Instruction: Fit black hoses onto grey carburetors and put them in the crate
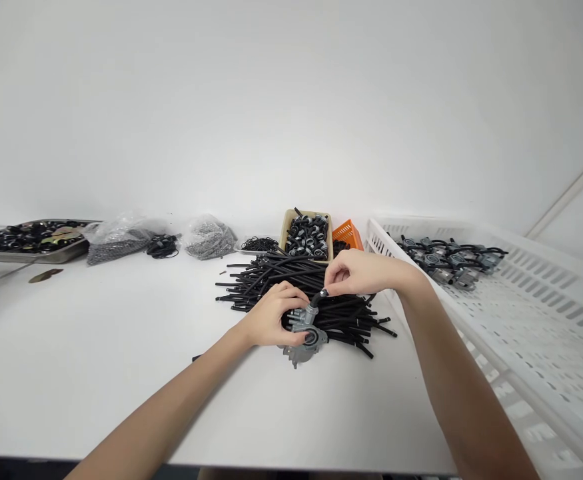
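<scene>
My left hand [273, 317] is closed round a grey metal carburetor [301, 350], holding it tilted just above the white table. The thumb lies across the front, near its round opening. With thumb and fingertips my right hand [358, 272] pinches a short, bent black rubber boot [316, 299] at the carburetor's upper end. Fingers hide part of the boot, so how far it sits on the metal cannot be made out. Right behind both hands spreads a loose pile of black rubber hoses [271, 270].
A white slotted crate [536, 333] on the right holds several carburetors [451, 260]. Along the wall stand a beige bin [282, 240] of small black-and-metal parts, an orange basket [348, 233], plastic bags [208, 237] of small parts, and a metal tray [66, 253] at far left.
</scene>
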